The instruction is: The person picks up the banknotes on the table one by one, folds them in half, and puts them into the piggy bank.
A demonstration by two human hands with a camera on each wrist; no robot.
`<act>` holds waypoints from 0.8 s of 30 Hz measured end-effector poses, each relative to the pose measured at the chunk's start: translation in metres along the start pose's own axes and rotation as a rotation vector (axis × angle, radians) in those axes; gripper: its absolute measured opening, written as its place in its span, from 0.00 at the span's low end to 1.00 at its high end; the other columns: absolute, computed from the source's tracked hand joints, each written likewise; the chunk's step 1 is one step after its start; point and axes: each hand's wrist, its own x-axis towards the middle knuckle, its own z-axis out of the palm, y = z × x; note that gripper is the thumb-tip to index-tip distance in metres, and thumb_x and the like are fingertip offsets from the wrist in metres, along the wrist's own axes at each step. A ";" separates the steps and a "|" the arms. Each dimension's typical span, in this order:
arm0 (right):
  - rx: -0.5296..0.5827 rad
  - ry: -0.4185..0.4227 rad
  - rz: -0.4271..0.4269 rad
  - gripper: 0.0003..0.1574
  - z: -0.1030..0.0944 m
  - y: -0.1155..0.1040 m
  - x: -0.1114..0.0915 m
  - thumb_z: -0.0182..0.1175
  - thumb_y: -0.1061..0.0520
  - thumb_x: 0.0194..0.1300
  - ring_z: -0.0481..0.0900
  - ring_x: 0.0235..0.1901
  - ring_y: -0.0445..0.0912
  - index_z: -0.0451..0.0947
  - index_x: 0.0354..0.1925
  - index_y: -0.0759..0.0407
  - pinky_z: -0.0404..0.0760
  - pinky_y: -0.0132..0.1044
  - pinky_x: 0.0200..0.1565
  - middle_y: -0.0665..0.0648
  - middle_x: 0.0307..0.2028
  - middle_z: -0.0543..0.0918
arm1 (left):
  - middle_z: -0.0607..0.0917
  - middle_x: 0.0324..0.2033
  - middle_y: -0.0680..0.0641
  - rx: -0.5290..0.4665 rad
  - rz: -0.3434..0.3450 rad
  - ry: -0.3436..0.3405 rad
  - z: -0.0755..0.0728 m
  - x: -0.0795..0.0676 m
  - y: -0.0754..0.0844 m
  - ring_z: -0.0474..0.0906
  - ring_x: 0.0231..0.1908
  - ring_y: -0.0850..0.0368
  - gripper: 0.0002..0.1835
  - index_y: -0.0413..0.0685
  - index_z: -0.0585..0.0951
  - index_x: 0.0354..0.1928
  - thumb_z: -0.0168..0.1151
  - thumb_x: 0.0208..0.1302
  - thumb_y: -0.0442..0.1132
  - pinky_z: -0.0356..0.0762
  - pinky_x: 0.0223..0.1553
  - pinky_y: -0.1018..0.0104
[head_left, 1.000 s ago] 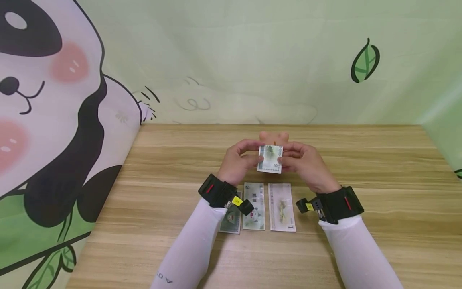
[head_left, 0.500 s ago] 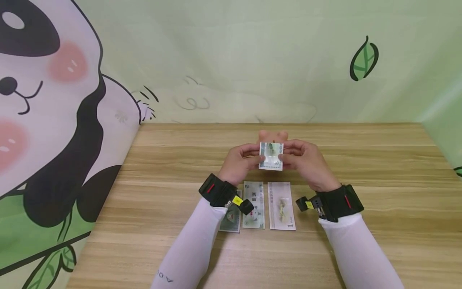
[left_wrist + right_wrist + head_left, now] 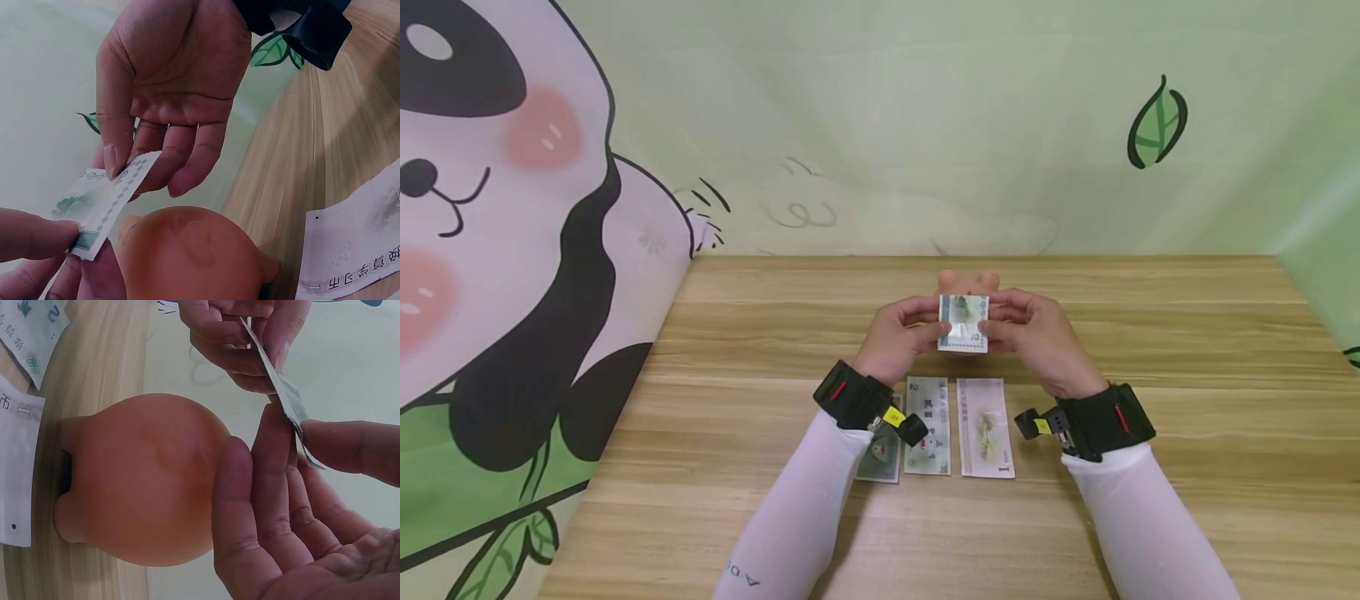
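Note:
A play-money banknote (image 3: 963, 323), printed with a 2 and green scenery, is raised above the table between both hands. The left hand (image 3: 889, 340) pinches its left edge, thumb in front and fingers behind. Its right edge is pinched by the right hand (image 3: 1036, 340) in the same way. From the right wrist view the banknote (image 3: 284, 400) looks folded, with layers lying together at its end. Just behind the hands stands an orange-pink piggy bank (image 3: 156, 481), rounded with stubby feet; in the head view the banknote and hands cover most of it.
Several banknotes lie side by side nearer the body: a dark green one (image 3: 880, 467) partly hidden under the left wrist camera, a light green one (image 3: 928, 392), and a pale purple one (image 3: 986, 421). The wooden table (image 3: 1187, 333) meets a panda-printed backdrop (image 3: 880, 167) behind.
The banknote has moved slightly up and away in the head view, with both hands still pinching its edges. The notes on the table stay put.

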 end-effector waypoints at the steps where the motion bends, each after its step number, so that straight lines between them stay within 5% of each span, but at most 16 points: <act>1: 0.004 -0.001 0.000 0.29 0.000 0.000 0.000 0.59 0.66 0.73 0.86 0.41 0.39 0.70 0.70 0.66 0.89 0.38 0.49 0.66 0.53 0.84 | 0.86 0.51 0.39 -0.006 -0.001 0.002 0.000 0.000 0.000 0.84 0.44 0.57 0.20 0.40 0.81 0.62 0.65 0.68 0.27 0.88 0.48 0.61; 7: 0.042 0.024 -0.008 0.34 0.000 0.001 0.001 0.61 0.68 0.72 0.86 0.41 0.40 0.67 0.73 0.57 0.90 0.41 0.48 0.53 0.42 0.86 | 0.87 0.47 0.41 -0.043 0.008 0.027 -0.001 0.000 0.000 0.84 0.42 0.55 0.21 0.48 0.77 0.60 0.66 0.68 0.27 0.87 0.44 0.64; 10: 0.055 0.052 -0.012 0.27 0.001 0.001 0.001 0.61 0.67 0.72 0.87 0.39 0.41 0.67 0.65 0.59 0.90 0.41 0.47 0.49 0.39 0.87 | 0.86 0.42 0.45 -0.062 0.025 0.041 -0.001 0.001 -0.001 0.83 0.42 0.54 0.19 0.49 0.75 0.55 0.66 0.67 0.26 0.86 0.41 0.65; 15: 0.035 0.067 -0.013 0.18 0.001 0.002 0.001 0.60 0.66 0.73 0.85 0.42 0.42 0.71 0.58 0.65 0.90 0.40 0.48 0.55 0.45 0.85 | 0.81 0.42 0.49 -0.016 0.047 0.044 -0.002 0.001 -0.002 0.82 0.44 0.54 0.11 0.44 0.82 0.49 0.66 0.67 0.28 0.89 0.48 0.56; 20: 0.004 0.049 -0.020 0.22 0.001 0.002 0.001 0.60 0.67 0.72 0.82 0.45 0.44 0.75 0.63 0.66 0.89 0.40 0.50 0.65 0.51 0.82 | 0.82 0.47 0.45 0.038 0.054 0.039 -0.003 0.000 -0.002 0.82 0.44 0.54 0.13 0.44 0.86 0.52 0.66 0.67 0.30 0.83 0.58 0.41; 24: 0.000 0.025 -0.022 0.26 0.000 0.003 0.001 0.62 0.67 0.70 0.83 0.46 0.44 0.74 0.65 0.66 0.88 0.39 0.51 0.67 0.54 0.81 | 0.82 0.46 0.45 0.043 0.061 0.042 -0.002 0.001 -0.002 0.84 0.41 0.55 0.17 0.44 0.86 0.54 0.66 0.65 0.27 0.84 0.57 0.41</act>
